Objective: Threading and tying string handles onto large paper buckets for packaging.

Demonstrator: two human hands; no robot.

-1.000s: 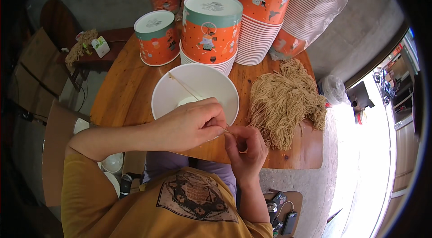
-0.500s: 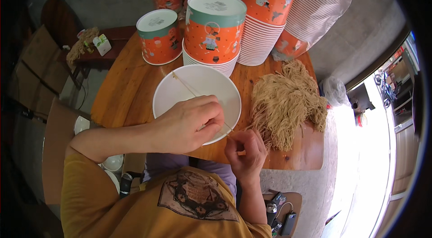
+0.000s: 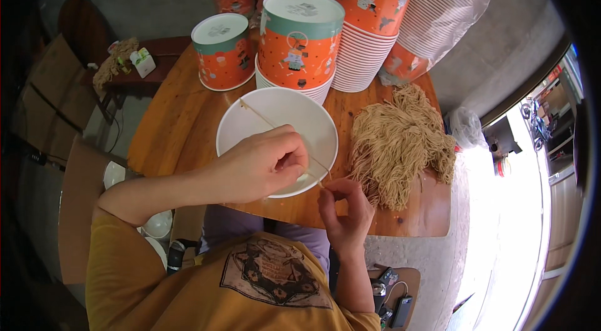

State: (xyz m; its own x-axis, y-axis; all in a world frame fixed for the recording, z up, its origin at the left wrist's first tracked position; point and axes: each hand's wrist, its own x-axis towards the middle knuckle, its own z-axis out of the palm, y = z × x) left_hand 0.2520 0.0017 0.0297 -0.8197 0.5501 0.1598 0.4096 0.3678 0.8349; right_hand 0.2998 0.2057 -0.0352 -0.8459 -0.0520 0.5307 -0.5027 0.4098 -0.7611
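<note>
A white paper bucket [image 3: 294, 107] lies with its open mouth toward me at the table's front edge. Across that mouth runs a thin tan string [image 3: 253, 111], whose far end reaches the upper left rim. My left hand [image 3: 266, 160] is closed on the string over the bucket, thumb and fingers pinched. Just beyond the lower right rim, my right hand [image 3: 346, 211] pinches the string's near end between thumb and fingertips. A large bundle of tan string [image 3: 400, 143] spreads on the table beside my right hand.
Behind the bucket stand upside-down orange and green paper buckets [image 3: 300, 49], some in tall stacks, and a plastic-wrapped stack [image 3: 447, 5]. The wooden table [image 3: 172, 124] ends close to my lap. A red bench [image 3: 164, 49] holds more string at far left.
My right hand has lowered slightly and moved a little right, showing more of the string near its fingertips. The bucket has shifted slightly right. My left hand stays nearly in place.
</note>
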